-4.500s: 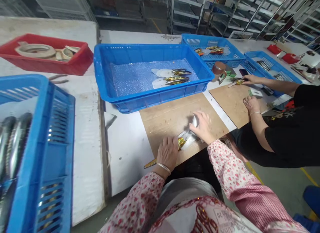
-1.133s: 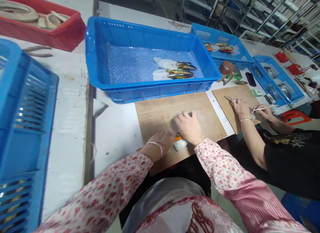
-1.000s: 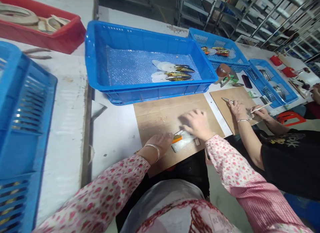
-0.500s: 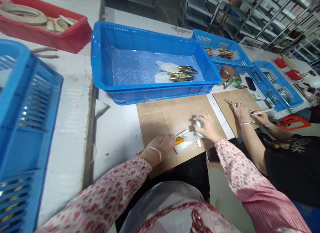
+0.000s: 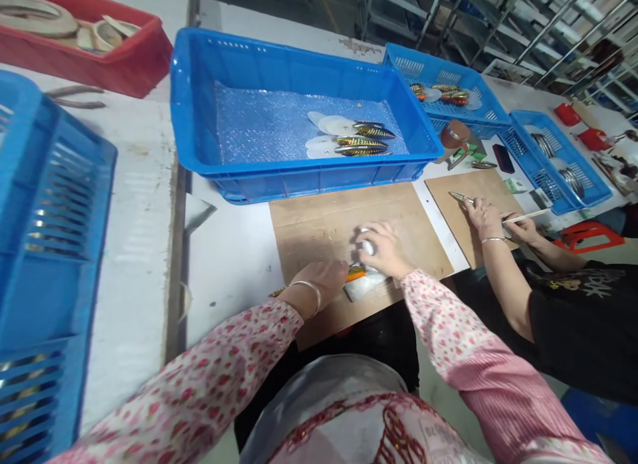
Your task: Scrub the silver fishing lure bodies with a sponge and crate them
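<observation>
My left hand is closed on an orange and yellow fishing lure, whose one end sticks out past the fingers. Most of the lure's body is covered by the palm. Close beside it, my right hand grips a small white rounded object; its kind is hard to make out. Under the lure a whitish pad or cloth lies on a brown cardboard sheet. Fingertips of both hands are near each other over the pad.
Behind the sheet stands a blue tray with several lures on bubble wrap. A red bin, pliers and a blue crate are at left. On the right, a co-worker's hands work beside a brown mug.
My right hand has moved left with the white object, from the pad's right side to just above the lure. My left hand keeps its hold. The view has shifted slightly.
</observation>
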A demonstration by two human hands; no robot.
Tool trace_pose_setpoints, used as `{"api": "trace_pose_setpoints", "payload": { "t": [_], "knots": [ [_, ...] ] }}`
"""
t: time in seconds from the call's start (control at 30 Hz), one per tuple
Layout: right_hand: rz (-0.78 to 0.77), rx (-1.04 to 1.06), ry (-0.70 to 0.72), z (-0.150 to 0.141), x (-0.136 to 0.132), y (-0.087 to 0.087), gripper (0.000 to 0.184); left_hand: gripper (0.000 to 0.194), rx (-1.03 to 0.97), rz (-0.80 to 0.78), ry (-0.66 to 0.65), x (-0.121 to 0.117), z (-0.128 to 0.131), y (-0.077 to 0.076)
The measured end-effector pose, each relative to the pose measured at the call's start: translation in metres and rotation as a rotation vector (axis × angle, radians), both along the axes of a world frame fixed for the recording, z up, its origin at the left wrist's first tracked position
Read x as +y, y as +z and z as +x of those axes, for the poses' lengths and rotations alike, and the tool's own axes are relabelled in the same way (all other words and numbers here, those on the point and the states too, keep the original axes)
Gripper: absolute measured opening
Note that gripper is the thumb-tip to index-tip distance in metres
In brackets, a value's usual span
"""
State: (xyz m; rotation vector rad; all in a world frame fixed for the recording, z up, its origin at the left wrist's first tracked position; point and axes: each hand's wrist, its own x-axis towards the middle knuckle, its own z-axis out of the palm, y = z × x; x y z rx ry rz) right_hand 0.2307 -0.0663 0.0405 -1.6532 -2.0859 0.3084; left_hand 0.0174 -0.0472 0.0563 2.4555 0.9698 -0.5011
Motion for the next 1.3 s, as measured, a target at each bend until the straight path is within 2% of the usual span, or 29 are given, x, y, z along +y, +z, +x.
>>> {"api": "trace_pose_setpoints", "payload": {
  "t": [0.1, 0.23, 0.43, 0.57, 0.73, 0.9, 0.97, 1.1, 1.23, 1.3],
  "knots": [
    [-0.016, 0.028, 0.071, -0.004, 0.003, -0.001, 0.017, 0.027, 0.011, -0.003, -0.001, 0.001, 0.000, 0.002],
    [0.018, 0.038, 0.029, 0.003, 0.000, 0.000, 0.016, 0.028, 0.008, -0.005, -0.007, 0.000, 0.001, 0.002],
    [-0.024, 0.080, 0.119, -0.019, 0.005, 0.004, 0.017, 0.031, 0.020, 0.000, 0.024, -0.001, 0.002, 0.002],
    [-0.007, 0.101, 0.116, -0.009, 0.002, 0.008, 0.015, 0.029, 0.008, 0.028, -0.008, -0.003, 0.002, 0.008],
    [-0.058, 0.045, 0.193, -0.012, 0.001, 0.010, 0.016, 0.030, 0.001, 0.063, -0.017, -0.003, 0.003, 0.010],
    [-0.131, 0.002, 0.304, -0.015, 0.001, 0.015, 0.019, 0.032, -0.022, 0.097, -0.078, -0.004, 0.003, 0.007],
    [-0.153, -0.011, 0.297, -0.013, 0.003, 0.015, 0.019, 0.033, -0.029, 0.105, -0.067, -0.005, 0.002, 0.007],
    [-0.132, -0.030, 0.193, -0.012, 0.004, 0.016, 0.018, 0.034, -0.021, 0.086, -0.030, -0.005, 0.002, 0.009],
    [-0.180, -0.038, 0.283, -0.016, 0.002, 0.017, 0.020, 0.035, -0.014, 0.039, -0.026, -0.004, 0.002, 0.011],
    [-0.200, -0.037, 0.269, -0.016, 0.004, 0.017, 0.019, 0.035, -0.029, 0.053, -0.030, -0.004, 0.003, 0.009]
  ]
}}
